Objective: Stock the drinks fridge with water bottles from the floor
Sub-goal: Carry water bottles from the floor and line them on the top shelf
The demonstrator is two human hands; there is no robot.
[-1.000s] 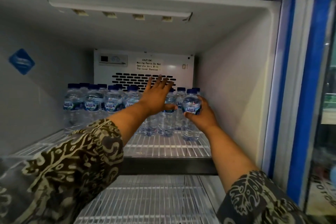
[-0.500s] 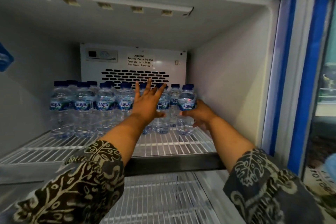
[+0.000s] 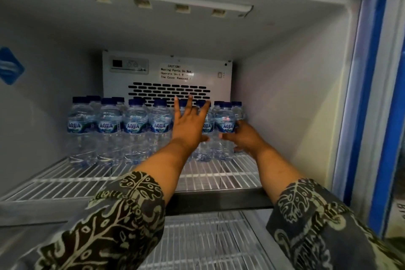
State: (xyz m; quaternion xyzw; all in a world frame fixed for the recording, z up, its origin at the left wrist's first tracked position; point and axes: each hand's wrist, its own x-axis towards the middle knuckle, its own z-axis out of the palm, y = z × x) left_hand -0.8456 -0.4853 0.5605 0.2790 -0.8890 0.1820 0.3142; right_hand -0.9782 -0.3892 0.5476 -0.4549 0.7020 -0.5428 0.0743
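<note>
Left hand (image 3: pixel 188 129), grip spread flat, presses shelved bottles (image 3: pixel 133 126); right hand (image 3: pixel 245 140) grip clasps the end bottle (image 3: pixel 225 120).

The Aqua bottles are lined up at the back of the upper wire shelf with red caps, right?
No: the head view shows dark blue caps, not red. The Aqua bottles do stand lined up at the back of the upper wire shelf.

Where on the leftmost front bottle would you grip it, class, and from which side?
Round its labelled middle, from the open front. The leftmost front bottle stands upright on the wire shelf, neighbours packed behind and right, so likely only front and left are free.
</note>
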